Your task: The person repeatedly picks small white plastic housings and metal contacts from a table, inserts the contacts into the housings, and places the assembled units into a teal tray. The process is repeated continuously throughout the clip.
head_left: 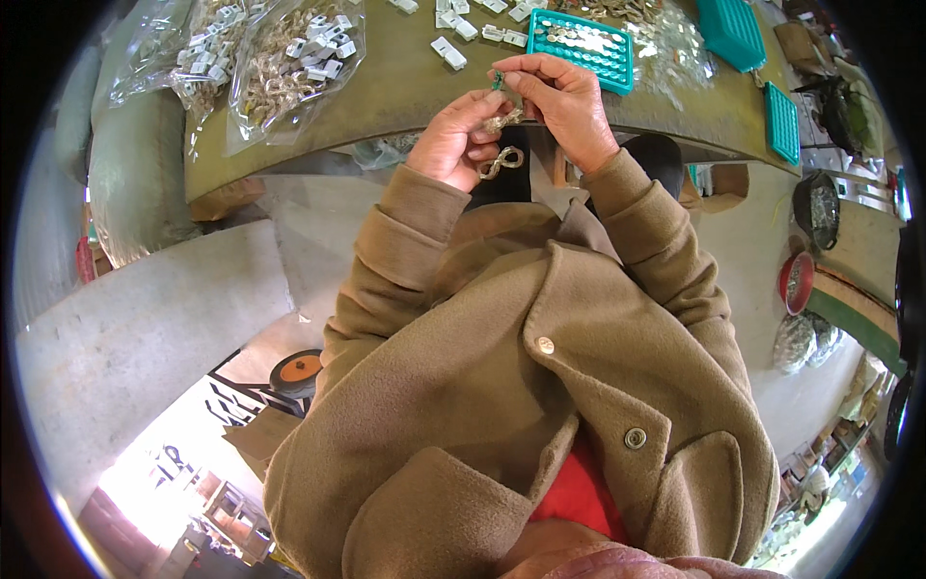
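Close together at the table's near edge, both my hands are at work on one small piece. My left hand (455, 141) is closed around a clear-jacketed, twisted cable (503, 162), whose looped end hangs below the fingers. At the top of the cable, a tiny green part (498, 80), which looks like a small circuit board, shows between the fingertips of both hands. With thumb and forefinger pinched, my right hand (564, 104) is at the green part; whatever else sits between those fingertips is too small to make out.
On the table (386, 106), a plastic bag of cables with white plugs (299, 68) lies left. White plastic housings (449, 54) are at the back. A teal tray (629, 72) of round silvery pieces stands right, beside clear plastic parts (680, 48) and another teal tray (781, 125).
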### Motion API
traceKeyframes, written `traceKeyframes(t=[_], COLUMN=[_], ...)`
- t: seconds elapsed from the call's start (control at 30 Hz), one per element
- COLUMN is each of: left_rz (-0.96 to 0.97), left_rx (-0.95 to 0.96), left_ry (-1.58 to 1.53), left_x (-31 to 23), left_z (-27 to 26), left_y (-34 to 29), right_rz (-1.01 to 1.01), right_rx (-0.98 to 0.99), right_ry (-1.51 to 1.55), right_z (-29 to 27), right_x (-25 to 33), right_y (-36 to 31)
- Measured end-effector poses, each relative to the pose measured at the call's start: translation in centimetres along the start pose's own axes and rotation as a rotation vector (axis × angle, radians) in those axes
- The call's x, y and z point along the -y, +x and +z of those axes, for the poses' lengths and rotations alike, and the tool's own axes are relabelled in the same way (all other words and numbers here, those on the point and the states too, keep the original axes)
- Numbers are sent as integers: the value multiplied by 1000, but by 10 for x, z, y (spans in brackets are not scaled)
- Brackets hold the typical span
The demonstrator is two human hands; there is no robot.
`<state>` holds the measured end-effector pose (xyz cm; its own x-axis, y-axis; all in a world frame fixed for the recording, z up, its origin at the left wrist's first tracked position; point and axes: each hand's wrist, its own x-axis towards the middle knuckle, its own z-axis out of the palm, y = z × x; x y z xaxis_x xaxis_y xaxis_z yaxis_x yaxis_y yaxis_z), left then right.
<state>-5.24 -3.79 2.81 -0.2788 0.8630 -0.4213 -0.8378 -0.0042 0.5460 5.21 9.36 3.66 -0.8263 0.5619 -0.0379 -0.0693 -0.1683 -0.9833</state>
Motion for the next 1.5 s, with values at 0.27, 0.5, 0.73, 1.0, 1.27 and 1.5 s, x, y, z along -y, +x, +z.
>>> traceKeyframes(t=[0.27,0.5,0.73,1.0,1.27,1.5], left_rz=[212,378,571,326,314,354], left_rx=[-198,-252,-204,-295,-374,-862], left_ry=[217,506,763,585,985,1768], left_x=[10,25,20,13,-23,-50], left_z=[16,25,22,26,-7,-18], left_y=[6,11,20,16,28,69], right_rz=[-77,213,232,314,290,294], right_rx=[-249,-3,32,-80,-90,110], right_ry=[7,295,357,535,513,465], right_z=[-9,-23,-30,-27,-23,-9], right_x=[-8,-11,-12,-6,-13,-18], right_y=[-2,-4,-3,-6,-2,-8])
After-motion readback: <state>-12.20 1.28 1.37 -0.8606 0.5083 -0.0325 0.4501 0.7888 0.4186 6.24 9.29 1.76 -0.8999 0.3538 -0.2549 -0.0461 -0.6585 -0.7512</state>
